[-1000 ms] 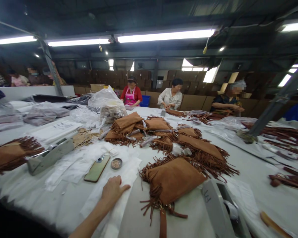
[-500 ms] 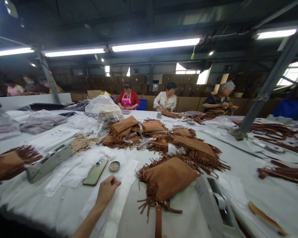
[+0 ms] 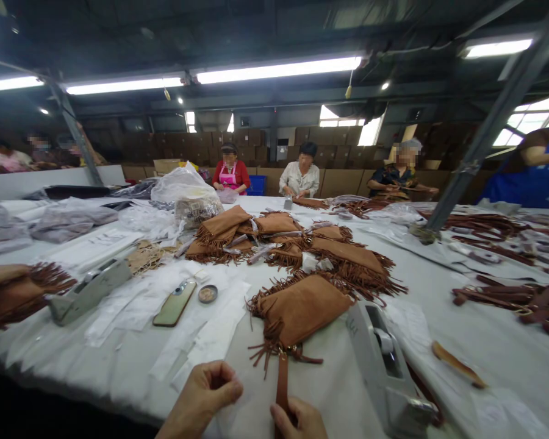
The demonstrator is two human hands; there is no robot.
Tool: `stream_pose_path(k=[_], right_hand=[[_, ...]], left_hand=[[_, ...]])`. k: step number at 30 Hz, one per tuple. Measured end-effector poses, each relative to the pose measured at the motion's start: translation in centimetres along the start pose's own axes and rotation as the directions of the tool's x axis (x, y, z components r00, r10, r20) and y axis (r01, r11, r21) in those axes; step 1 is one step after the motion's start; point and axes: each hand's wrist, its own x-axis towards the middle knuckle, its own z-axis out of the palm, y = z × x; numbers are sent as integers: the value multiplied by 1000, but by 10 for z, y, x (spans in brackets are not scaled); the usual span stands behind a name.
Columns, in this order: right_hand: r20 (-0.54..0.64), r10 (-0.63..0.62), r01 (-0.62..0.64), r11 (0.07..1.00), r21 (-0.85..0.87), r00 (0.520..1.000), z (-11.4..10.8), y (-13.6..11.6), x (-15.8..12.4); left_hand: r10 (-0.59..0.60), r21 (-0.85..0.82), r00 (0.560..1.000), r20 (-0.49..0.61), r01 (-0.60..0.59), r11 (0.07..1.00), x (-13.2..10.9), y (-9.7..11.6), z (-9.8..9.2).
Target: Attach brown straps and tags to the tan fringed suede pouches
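Note:
Near the table's front edge, my right hand [image 3: 299, 419] is closed around the brown leather strap [image 3: 282, 381] of a fringed suede bag [image 3: 304, 308]. This bag lies flat just beyond it, its tassels spread toward the left. To the left of the strap, my left hand [image 3: 208, 393] is closed, thumb and forefinger pinched together. Something thin and see-through shows at those fingertips, too faint to name. A grey tape dispenser [image 3: 377, 360] stands to the right of the bag.
Behind lies a heap of fringed bags [image 3: 348, 253]. A phone [image 3: 176, 303], a small round tin [image 3: 207, 294] and white paper strips [image 3: 219, 326] lie to the left. Another person's hand [image 3: 2, 277] rests on a bag beside a second dispenser [image 3: 91, 289]. Several co-workers sit across the table.
My left hand has come down and back from beside the tin toward the strap. My right hand has come into view, holding the strap. The camera view has shifted slightly.

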Motion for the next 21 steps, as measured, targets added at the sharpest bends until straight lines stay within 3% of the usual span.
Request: stream_pose_path(k=[2, 4, 6, 9, 11, 14, 18, 21], right_hand=[[155, 86, -117, 972, 203, 984, -11, -16, -2], [342, 121, -267, 868, 420, 932, -19, -30, -7], [507, 94, -412, 716, 563, 857, -24, -39, -12], [618, 12, -513, 572, 640, 786, -30, -49, -18], [617, -11, -518, 531, 671, 787, -31, -54, -20], [538, 17, -469, 512, 720, 843, -28, -59, -21], [382, 126, -380, 588, 714, 915, -18, -63, -21], [336, 161, -356, 652, 669, 928, -14, -65, -22]], left_hand=[[-45, -21, 998, 43, 46, 999, -17, -11, 5], [-71, -20, 995, 71, 73, 997, -32, -25, 6], [-90, 15, 994, 57, 89, 996, -45, -37, 3], [-129, 137, 992, 8, 126, 982, -57, -51, 0], [-145, 225, 989, -16, 145, 964, -60, -55, -1], [-142, 311, 989, -32, 145, 939, -61, -58, 3], [-137, 371, 990, -18, 133, 919, -59, -59, 9], [-139, 369, 990, -1, 129, 920, -56, -61, 11]])
